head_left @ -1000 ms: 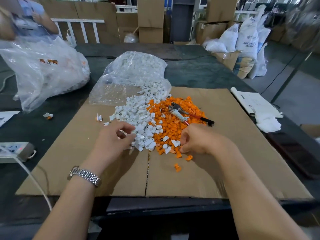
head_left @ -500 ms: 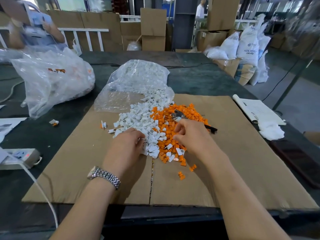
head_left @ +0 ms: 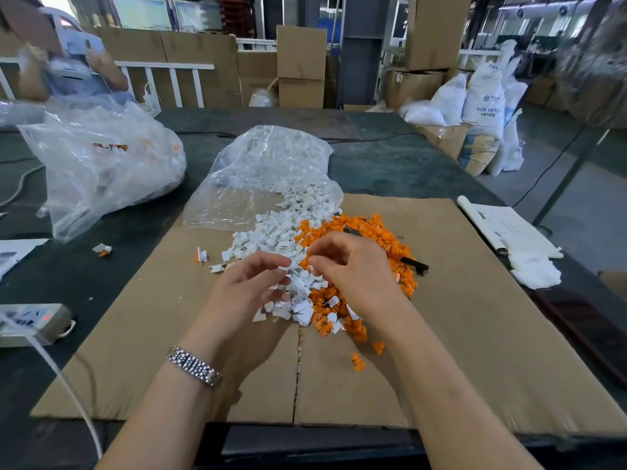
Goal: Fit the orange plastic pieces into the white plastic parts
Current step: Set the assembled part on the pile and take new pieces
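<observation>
A flattened cardboard sheet (head_left: 458,334) covers the near part of a dark worktable (head_left: 390,164), and beyond the table there are stacked cardboard boxes (head_left: 302,66) and white sacks (head_left: 481,103) on a warehouse floor. At the sheet's far edge a clear plastic bag (head_left: 271,164) spills white plastic parts (head_left: 268,235) onto the cardboard; hard against that heap on its right sits the pile of orange plastic pieces (head_left: 376,228), small and blocky, the two colours mingling where they meet. A second, fuller bag (head_left: 101,161) lies off the sheet's far left corner. Over the middle of the sheet, the left hand (head_left: 244,293) pinches a white part between thumb and fingertips. The right hand (head_left: 359,269), fingers curled, meets it fingertip to fingertip; what it grips I cannot tell.
</observation>
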### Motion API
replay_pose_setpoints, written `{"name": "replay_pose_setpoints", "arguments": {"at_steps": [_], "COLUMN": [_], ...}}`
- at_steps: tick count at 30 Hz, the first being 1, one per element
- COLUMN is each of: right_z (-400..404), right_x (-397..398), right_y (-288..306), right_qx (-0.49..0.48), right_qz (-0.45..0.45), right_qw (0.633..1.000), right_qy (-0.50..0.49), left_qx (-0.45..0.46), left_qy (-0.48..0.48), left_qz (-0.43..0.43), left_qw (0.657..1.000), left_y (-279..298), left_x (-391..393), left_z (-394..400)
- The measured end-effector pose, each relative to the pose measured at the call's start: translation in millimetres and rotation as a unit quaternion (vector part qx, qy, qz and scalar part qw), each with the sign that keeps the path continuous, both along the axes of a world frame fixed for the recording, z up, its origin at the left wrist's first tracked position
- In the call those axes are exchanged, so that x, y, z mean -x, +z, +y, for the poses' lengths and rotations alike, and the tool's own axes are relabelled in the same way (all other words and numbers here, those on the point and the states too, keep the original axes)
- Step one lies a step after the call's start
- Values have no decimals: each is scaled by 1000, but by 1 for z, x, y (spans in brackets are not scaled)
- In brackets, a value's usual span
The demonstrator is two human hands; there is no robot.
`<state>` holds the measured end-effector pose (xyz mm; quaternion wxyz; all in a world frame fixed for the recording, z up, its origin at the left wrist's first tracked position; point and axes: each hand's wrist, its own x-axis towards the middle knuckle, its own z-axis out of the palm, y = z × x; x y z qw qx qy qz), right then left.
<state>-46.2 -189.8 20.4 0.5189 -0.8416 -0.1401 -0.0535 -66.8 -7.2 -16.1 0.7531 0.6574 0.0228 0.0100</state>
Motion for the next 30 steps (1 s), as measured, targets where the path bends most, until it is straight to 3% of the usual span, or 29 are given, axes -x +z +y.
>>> {"name": "replay_pose_setpoints", "arguments": {"at_steps": [3,11,18,24,30], "right_z": [5,8,14,30,29], "right_x": [4,9,15,28,28], "right_y": [4,4,3,-4,-7], "right_qx": [-12,53,85,128,87], "right_qz": [-2,-30,-82,-188,-151], "right_qw": [1000,998,993,972,983], "right_qy": [5,22,0,-49,-65], "left_qx": [55,78,177,222,158], "left_qy": [-50,-86,-46,-19,-8], "left_qz": [-11,-25,20,59,24], "left_qw": [997,993,983,973,987], "left_y": [-2,1,1,10,12], "left_x": [-2,-2,1,1,5], "left_z": [4,5,-4,-10,-9]}}
